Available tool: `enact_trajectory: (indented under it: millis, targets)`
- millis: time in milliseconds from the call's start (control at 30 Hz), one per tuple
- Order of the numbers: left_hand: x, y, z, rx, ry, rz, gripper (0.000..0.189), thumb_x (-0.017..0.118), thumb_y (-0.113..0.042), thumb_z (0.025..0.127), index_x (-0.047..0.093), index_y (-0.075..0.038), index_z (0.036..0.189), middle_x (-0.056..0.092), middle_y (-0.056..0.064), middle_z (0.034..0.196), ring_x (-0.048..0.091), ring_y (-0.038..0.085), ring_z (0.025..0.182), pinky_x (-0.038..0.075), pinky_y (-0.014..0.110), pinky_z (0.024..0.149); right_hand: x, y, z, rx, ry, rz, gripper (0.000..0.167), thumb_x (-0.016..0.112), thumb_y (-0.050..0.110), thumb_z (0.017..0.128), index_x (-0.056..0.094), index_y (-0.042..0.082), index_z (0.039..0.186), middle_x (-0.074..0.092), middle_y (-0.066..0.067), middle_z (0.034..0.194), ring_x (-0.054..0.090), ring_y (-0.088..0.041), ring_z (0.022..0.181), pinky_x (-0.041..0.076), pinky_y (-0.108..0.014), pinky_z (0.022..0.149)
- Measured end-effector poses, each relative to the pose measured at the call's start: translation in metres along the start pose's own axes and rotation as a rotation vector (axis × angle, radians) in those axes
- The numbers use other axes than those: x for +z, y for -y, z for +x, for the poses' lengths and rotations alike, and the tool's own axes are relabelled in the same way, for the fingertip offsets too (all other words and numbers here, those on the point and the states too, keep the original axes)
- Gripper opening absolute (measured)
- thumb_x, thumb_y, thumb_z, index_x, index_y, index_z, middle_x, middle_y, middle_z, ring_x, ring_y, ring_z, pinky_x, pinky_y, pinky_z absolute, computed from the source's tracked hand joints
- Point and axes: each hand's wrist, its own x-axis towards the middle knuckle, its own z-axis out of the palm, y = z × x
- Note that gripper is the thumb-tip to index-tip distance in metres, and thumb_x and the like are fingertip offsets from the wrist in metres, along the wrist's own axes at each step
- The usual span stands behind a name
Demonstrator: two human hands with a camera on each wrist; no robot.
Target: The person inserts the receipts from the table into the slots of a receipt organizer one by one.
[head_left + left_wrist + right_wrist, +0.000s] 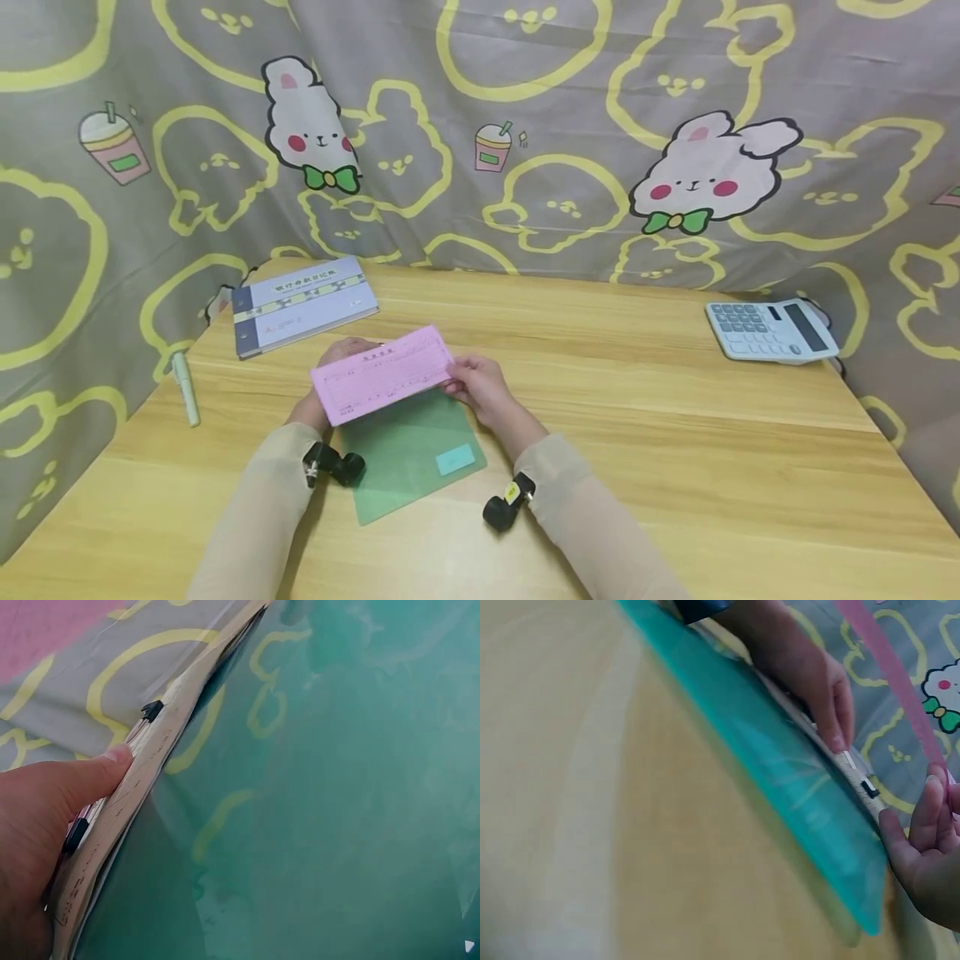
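Note:
A pink printed form (382, 375) is held up at a tilt in the head view. My right hand (480, 387) pinches it near its right end, and in the right wrist view its thumb rests by the edge of a green see-through folder (408, 458). Most of my left hand (60, 817) is hidden behind the form in the head view. In the left wrist view its thumb presses on a bundle of papers (161, 739) with black clips (152, 711), which lies along the folder's edge. A light blue label (455, 460) shows on the folder.
A grey-blue account book (322, 296) with a patterned band lies at the back left. A pale green pen (185, 389) is near the left edge of the wooden table (675, 467). At the back right sits a light blue calculator (772, 331). A patterned curtain (555, 167) hangs behind.

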Motion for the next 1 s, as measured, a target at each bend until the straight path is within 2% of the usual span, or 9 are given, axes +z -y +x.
enact_trajectory:
  millis: [33,100,167,267,400,533,633,833,1000]
  targets:
    - [0.002,0.005,0.003,0.054,-0.004,0.049,0.031,0.056,-0.014,0.081,0.058,0.005,0.104,0.053,0.021,0.102,0.047,0.036,0.093,0.037,0.047,0.079,0.0,-0.002,0.0,-0.005,-0.003,-0.015,0.016,0.053,-0.002,0.081,0.053,-0.01,0.095,0.055,-0.007,0.065,0.052,-0.01,0.054,0.047,-0.02,0.054]
    - [0.007,0.016,0.006,0.142,-0.038,0.089,0.032,0.061,-0.012,0.077,0.059,0.005,0.104,0.055,0.019,0.098,0.049,0.033,0.088,0.038,0.044,0.074,0.0,-0.005,0.001,-0.017,-0.014,-0.044,0.015,0.053,-0.002,0.081,0.054,-0.01,0.094,0.055,-0.007,0.064,0.051,-0.01,0.053,0.047,-0.018,0.052]
    - [0.01,0.025,0.009,0.195,-0.069,0.135,0.034,0.065,-0.012,0.073,0.06,0.004,0.103,0.055,0.017,0.096,0.049,0.032,0.086,0.038,0.043,0.073,0.0,-0.006,0.002,-0.019,-0.026,-0.06,0.013,0.053,-0.001,0.081,0.054,-0.009,0.092,0.056,-0.007,0.064,0.051,-0.009,0.053,0.045,-0.017,0.05]
    - [0.012,0.031,0.012,0.197,-0.079,0.159,0.041,0.069,-0.016,0.068,0.061,0.003,0.103,0.055,0.016,0.096,0.048,0.031,0.087,0.038,0.043,0.075,0.001,-0.008,0.002,-0.024,-0.036,-0.096,0.011,0.054,-0.001,0.081,0.055,-0.008,0.089,0.056,-0.007,0.064,0.05,-0.009,0.052,0.044,-0.016,0.049]
    - [0.012,0.031,0.014,0.226,-0.065,0.251,0.044,0.07,-0.016,0.065,0.06,0.003,0.103,0.055,0.017,0.096,0.048,0.032,0.089,0.038,0.043,0.078,0.002,-0.009,0.003,-0.032,-0.047,-0.141,0.007,0.053,-0.001,0.081,0.055,-0.006,0.086,0.055,-0.007,0.062,0.049,-0.009,0.05,0.041,-0.015,0.045]
    - [0.014,0.029,0.016,0.282,-0.08,0.338,0.034,0.066,-0.016,0.073,0.061,0.004,0.1,0.056,0.017,0.093,0.05,0.031,0.086,0.039,0.042,0.076,0.003,-0.008,0.002,-0.037,-0.069,-0.155,0.003,0.051,-0.003,0.079,0.054,-0.004,0.08,0.053,-0.005,0.059,0.047,-0.008,0.048,0.037,-0.015,0.042]
    - [0.015,0.026,0.016,0.297,-0.093,0.367,0.029,0.062,-0.018,0.078,0.062,0.004,0.097,0.057,0.017,0.091,0.05,0.031,0.084,0.039,0.041,0.076,0.002,-0.006,0.002,-0.022,-0.09,-0.149,0.005,0.049,-0.003,0.077,0.052,0.0,0.076,0.051,-0.004,0.057,0.044,-0.008,0.047,0.035,-0.015,0.041]
    - [0.017,0.024,0.015,0.322,-0.109,0.419,0.027,0.059,-0.02,0.082,0.062,0.004,0.094,0.057,0.016,0.09,0.05,0.03,0.086,0.039,0.041,0.078,0.0,-0.007,0.003,-0.023,-0.079,-0.136,0.006,0.048,-0.004,0.075,0.051,0.001,0.074,0.047,-0.003,0.056,0.04,-0.007,0.045,0.032,-0.014,0.039]
    - [0.018,0.024,0.014,0.348,-0.135,0.418,0.024,0.056,-0.019,0.083,0.063,0.003,0.09,0.057,0.015,0.088,0.05,0.029,0.085,0.038,0.041,0.078,-0.001,-0.008,0.002,-0.021,-0.066,-0.125,0.006,0.047,-0.004,0.074,0.051,0.001,0.074,0.046,-0.003,0.058,0.04,-0.007,0.045,0.034,-0.015,0.041]
